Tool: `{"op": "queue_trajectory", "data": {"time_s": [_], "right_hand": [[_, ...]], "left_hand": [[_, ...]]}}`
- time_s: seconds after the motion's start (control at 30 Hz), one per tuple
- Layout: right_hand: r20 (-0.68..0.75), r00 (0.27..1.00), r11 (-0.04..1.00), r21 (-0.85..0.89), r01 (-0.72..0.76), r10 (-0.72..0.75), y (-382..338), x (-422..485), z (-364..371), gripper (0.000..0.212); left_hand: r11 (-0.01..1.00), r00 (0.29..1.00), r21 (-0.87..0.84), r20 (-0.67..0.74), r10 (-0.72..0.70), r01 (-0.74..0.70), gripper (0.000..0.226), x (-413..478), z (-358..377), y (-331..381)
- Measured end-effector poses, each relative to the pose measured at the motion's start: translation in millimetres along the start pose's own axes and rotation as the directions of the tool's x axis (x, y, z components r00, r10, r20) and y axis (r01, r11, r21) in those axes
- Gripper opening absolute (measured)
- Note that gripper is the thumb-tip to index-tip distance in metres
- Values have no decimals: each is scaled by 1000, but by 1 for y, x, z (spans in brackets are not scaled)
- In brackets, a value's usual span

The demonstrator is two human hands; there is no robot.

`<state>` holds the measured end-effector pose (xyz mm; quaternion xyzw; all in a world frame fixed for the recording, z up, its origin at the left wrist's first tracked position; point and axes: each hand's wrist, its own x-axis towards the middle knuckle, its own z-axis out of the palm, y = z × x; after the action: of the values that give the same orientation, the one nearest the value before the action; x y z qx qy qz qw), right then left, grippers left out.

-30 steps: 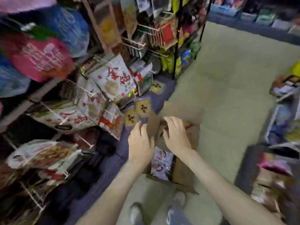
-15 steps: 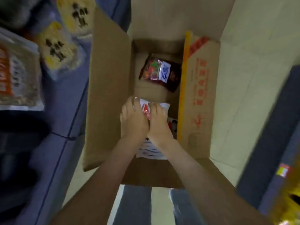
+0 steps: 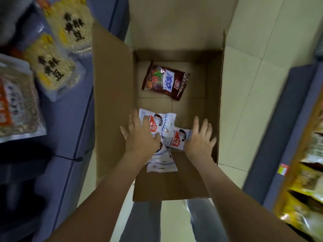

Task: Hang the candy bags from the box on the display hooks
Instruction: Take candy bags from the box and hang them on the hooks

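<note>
- both hands are down inside the open cardboard box (image 3: 113, 102), which sits on the floor between two shelf units
- the left hand (image 3: 139, 137) lies flat on the top white bag (image 3: 162, 123), at the bag's left end. Its fingers are spread and pretty much straight, and the thumb rests on the bag's near edge, so it's pressing rather than clamped around it
- the right hand (image 3: 199, 138) is at the right end of the second white bag (image 3: 180, 138), touching or just beside its edge. The fingers are fanned out and straight, gripping nothing as far as I can see
- the second white bag is tucked partly under the top one, and more white bags (image 3: 162, 165) stick out nearer the body, beneath the left wrist
- the dark red bag (image 3: 166, 81) lies alone at the far end of the box floor, well apart from both hands
- both forearms come in from the bottom edge and angle inward, backs of the hands up
- can't see the right thumb, and how many white bags are in that pile is hard to tell
- the hanging packs (image 3: 52, 67) at left and the shelf stock (image 3: 300, 172) at right are blurry and cut off at the frame edges
</note>
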<state>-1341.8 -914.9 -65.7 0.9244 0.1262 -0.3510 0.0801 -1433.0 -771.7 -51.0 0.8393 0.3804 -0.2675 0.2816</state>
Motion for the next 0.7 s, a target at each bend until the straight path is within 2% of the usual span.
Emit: {"op": "queue_trajectory", "data": {"time_s": [0.07, 0.17, 0.27, 0.37, 0.47, 0.6, 0.7], "right_hand": [[-26, 999, 999, 27, 26, -25, 5, 10, -11, 90], [-59, 998, 994, 111, -8, 15, 10, 37, -11, 90], [-75, 994, 992, 106, -72, 81, 17, 74, 4, 90], [-158, 982, 992, 89, -90, 103, 32, 114, 17, 86], [-211, 976, 998, 12, -56, 58, 41, 149, 33, 79], [-232, 972, 1000, 3, 25, -23, 32, 193, 56, 69], [-178, 977, 992, 20, 125, -119, 17, 218, 73, 61]], "left_hand": [[999, 999, 37, 12, 33, -33, 69, 8, -9, 11], [993, 996, 85, 24, 84, -86, 71, 26, -4, 21], [987, 995, 124, 6, 102, -102, 75, 48, 19, 21], [985, 996, 149, 9, 88, -88, 78, 73, 57, 22], [987, 998, 149, -11, 59, -57, 80, 99, 95, 25], [992, 999, 128, -25, 19, -16, 81, 127, 134, 30], [991, 999, 130, -29, -18, 21, 80, 143, 154, 29]]}}
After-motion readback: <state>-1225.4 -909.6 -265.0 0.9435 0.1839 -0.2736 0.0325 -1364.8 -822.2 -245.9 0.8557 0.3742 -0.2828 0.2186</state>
